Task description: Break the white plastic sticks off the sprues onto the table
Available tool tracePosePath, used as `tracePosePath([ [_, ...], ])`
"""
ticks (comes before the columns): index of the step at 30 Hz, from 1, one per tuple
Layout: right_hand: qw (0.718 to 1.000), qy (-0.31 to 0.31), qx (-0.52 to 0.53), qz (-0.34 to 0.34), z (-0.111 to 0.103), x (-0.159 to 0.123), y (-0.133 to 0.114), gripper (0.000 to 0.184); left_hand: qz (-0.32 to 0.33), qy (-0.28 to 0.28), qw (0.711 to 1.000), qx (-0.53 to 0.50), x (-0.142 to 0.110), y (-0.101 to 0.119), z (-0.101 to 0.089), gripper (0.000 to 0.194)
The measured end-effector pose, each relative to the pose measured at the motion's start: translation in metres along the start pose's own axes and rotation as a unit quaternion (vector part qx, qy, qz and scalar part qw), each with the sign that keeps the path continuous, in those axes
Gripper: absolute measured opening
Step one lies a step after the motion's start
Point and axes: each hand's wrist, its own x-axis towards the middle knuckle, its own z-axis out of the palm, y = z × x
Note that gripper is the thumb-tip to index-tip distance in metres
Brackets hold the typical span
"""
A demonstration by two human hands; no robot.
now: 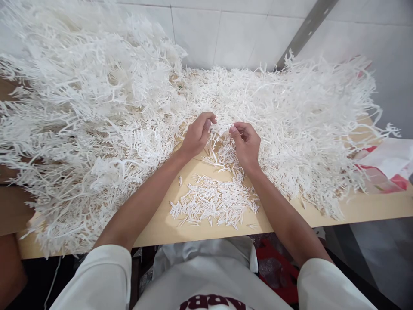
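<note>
My left hand (196, 134) is closed, its fingertips curled toward the thumb at the edge of the white strands. What lies in its fingers, if anything, is too small to make out. My right hand (248, 143) faces it a short gap away, thumb and forefinger pinched on a thin white branched strand (222, 128). More branched strands (221, 157) hang and lie just beneath both hands. Nearer my body, between the forearms, a flat pile of short loose white sticks (216, 200) is spread on the wooden tabletop (196, 234).
A high heap of white branched strands (97, 99) covers the left side. Another heap (309, 125) fills the right. A red and white plastic bag (387, 163) lies at the right end. Behind the table stands a tiled wall (206, 34) with a grey slanted strip (305, 34).
</note>
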Motion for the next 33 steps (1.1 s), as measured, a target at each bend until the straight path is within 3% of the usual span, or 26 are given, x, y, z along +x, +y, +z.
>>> tracePosePath([
  [7,0.999,-0.010,-0.025,-0.028,-0.001,-0.001,0.002,0.024,-0.035,0.028,0.998,0.053,0.000,0.007,-0.002,0.037],
  [16,0.993,-0.062,-0.065,-0.077,-0.002,-0.002,-0.002,0.021,0.011,-0.088,0.991,0.096,0.001,0.009,-0.003,0.042],
  [23,0.986,-0.070,-0.085,-0.124,-0.001,-0.004,-0.001,0.022,0.056,-0.107,0.982,0.144,0.002,0.000,0.002,0.039],
  [33,0.991,-0.030,-0.094,-0.088,0.001,-0.007,-0.001,0.025,0.036,-0.133,0.984,0.111,0.001,0.002,0.006,0.036],
])
